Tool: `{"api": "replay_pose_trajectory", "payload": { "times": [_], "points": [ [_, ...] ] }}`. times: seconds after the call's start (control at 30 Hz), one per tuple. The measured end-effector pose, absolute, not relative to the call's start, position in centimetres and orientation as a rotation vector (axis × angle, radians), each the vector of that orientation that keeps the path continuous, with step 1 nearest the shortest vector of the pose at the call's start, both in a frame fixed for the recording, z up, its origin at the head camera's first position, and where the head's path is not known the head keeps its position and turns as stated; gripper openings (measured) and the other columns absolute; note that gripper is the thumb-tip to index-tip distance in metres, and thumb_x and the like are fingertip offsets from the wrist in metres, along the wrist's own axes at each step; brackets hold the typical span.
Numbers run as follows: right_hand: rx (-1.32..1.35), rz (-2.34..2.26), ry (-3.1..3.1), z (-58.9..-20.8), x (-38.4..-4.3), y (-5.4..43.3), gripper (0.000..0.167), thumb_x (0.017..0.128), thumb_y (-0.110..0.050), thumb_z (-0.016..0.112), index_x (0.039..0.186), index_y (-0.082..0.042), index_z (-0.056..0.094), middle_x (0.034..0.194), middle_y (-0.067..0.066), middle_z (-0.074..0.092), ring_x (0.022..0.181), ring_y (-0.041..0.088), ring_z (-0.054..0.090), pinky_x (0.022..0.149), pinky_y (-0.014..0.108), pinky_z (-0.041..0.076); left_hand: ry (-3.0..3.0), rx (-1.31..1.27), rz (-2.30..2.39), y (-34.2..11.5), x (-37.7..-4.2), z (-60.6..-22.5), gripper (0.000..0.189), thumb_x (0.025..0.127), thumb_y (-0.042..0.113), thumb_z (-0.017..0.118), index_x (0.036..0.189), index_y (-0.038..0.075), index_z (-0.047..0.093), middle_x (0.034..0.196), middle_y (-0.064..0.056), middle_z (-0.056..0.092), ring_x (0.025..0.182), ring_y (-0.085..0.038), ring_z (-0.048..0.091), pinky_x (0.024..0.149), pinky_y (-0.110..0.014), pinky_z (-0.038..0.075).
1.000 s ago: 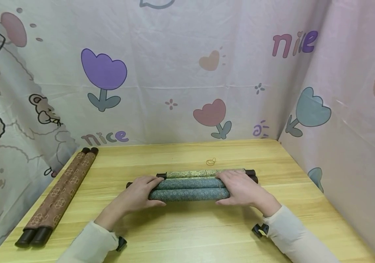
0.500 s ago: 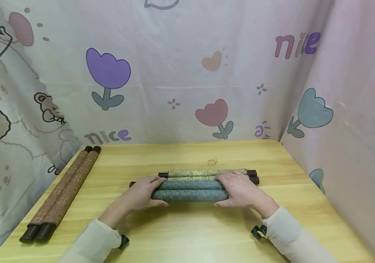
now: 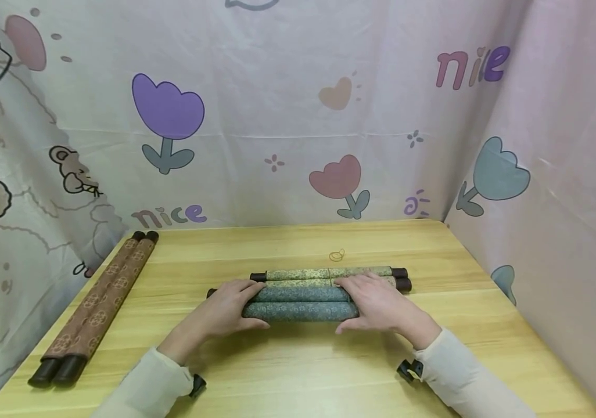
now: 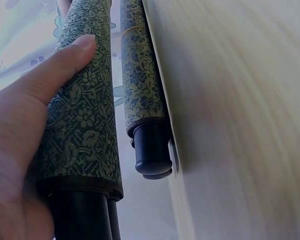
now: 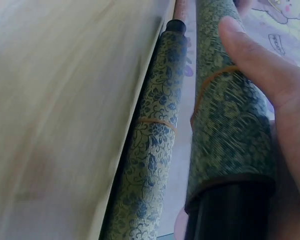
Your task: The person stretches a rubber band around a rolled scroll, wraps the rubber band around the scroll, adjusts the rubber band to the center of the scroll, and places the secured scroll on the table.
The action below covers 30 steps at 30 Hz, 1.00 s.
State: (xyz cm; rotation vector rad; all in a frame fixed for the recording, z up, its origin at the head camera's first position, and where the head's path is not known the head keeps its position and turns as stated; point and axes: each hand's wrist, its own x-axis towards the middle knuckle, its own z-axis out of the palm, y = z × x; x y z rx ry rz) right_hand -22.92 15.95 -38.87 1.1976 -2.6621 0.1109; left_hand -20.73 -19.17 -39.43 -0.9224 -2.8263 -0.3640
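A blue-green patterned hanging scroll (image 3: 298, 310), rolled from both ends into two parallel rolls, lies crosswise between my hands. My left hand (image 3: 221, 307) grips its left end, thumb along the near roll and fingers over the far one. My right hand (image 3: 386, 302) holds the right part the same way. An orange rubber band (image 5: 204, 95) circles the scroll beside the right thumb in the right wrist view. Black end knobs (image 4: 82, 215) stick out past the cloth. In the wrist views the scroll is raised off the table. Palms hide its ends in the head view.
Just behind lies a yellow-green floral scroll (image 3: 298, 275) with a rubber band (image 5: 157, 122) round it. A loose rubber band (image 3: 337, 255) rests farther back on the wooden table (image 3: 298, 377). A brown scroll (image 3: 101, 302) lies along the left edge. Printed curtains (image 3: 256, 104) enclose the table.
My right hand has slid slightly left along the blue-green scroll. The left hand keeps nearly the same hold. The other scrolls stay put; the head view shifts a little.
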Motion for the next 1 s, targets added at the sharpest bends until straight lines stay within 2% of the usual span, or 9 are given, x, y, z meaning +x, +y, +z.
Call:
{"api": "replay_pose_trajectory", "payload": {
  "times": [0.27, 0.5, 0.73, 1.0],
  "points": [
    [1.140, 0.110, -2.794, -38.4, -23.1, 16.8, 0.100, 0.073, -0.068, 0.072, 0.142, -0.002, 0.046, 0.137, 0.013, 0.055, 0.125, 0.035, 0.051, 0.107, 0.057, 0.034, -2.822, -0.894, -0.364, -19.4, -20.9, -39.5, 0.087, 0.079, 0.064, 0.070, 0.141, 0.005, 0.052, 0.133, -0.019, 0.056, 0.122, -0.040, 0.051, 0.104, -0.057, 0.038],
    [1.150, 0.059, -2.742, -38.4, -23.3, 17.1, 0.088, 0.076, -0.064, 0.071, 0.138, -0.004, 0.050, 0.133, 0.012, 0.058, 0.122, 0.035, 0.053, 0.105, 0.057, 0.037, -2.830, -0.878, -0.354, -19.4, -20.9, -39.4, 0.087, 0.079, 0.063, 0.070, 0.141, 0.004, 0.052, 0.133, -0.018, 0.056, 0.122, -0.040, 0.052, 0.103, -0.057, 0.038],
    [1.156, 0.050, -2.656, -38.4, -23.3, 16.8, 0.079, 0.075, -0.059, 0.074, 0.130, -0.006, 0.054, 0.122, 0.008, 0.062, 0.116, 0.031, 0.057, 0.102, 0.054, 0.041, -2.826, -0.883, -0.355, -19.2, -20.5, -39.1, 0.087, 0.079, 0.062, 0.071, 0.140, 0.002, 0.052, 0.132, -0.019, 0.056, 0.122, -0.041, 0.051, 0.103, -0.058, 0.039],
    [1.167, 0.024, -2.652, -38.1, -23.2, 16.6, 0.081, 0.075, -0.061, 0.073, 0.130, -0.004, 0.055, 0.123, 0.010, 0.062, 0.117, 0.031, 0.057, 0.103, 0.053, 0.040, -2.834, -0.869, -0.355, -19.1, -20.4, -39.1, 0.088, 0.079, 0.064, 0.070, 0.140, 0.003, 0.052, 0.133, -0.019, 0.056, 0.122, -0.040, 0.051, 0.103, -0.058, 0.038]
  ]
}}
